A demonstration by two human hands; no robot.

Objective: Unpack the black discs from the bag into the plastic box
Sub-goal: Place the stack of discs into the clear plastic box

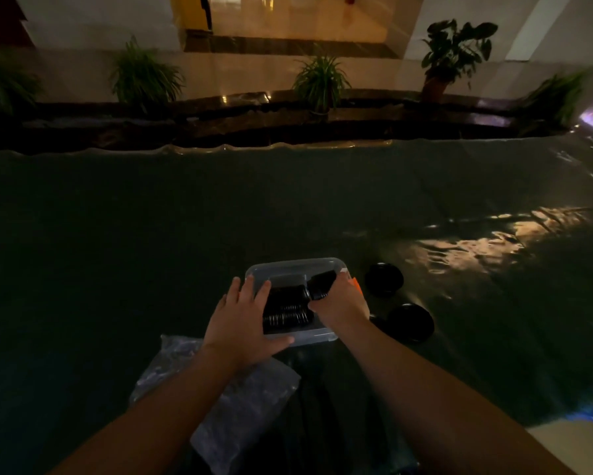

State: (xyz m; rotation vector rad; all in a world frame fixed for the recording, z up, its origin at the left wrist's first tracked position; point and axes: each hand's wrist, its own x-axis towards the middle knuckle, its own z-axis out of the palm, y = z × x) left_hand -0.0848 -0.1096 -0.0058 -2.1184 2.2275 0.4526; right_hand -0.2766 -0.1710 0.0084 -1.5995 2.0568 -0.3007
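Observation:
A clear plastic box stands on the dark table cover in front of me. Inside it, rows of black discs stand on edge. My right hand is over the box's right side, shut on a stack of black discs held tilted above the rows. My left hand lies flat with fingers spread on the box's left rim and near corner. A crumpled clear plastic bag lies under my left forearm, close to me.
Two black round lids or bowls sit on the cover just right of the box. A dark glossy cover spans the whole table. Potted plants line the ledge beyond the far edge.

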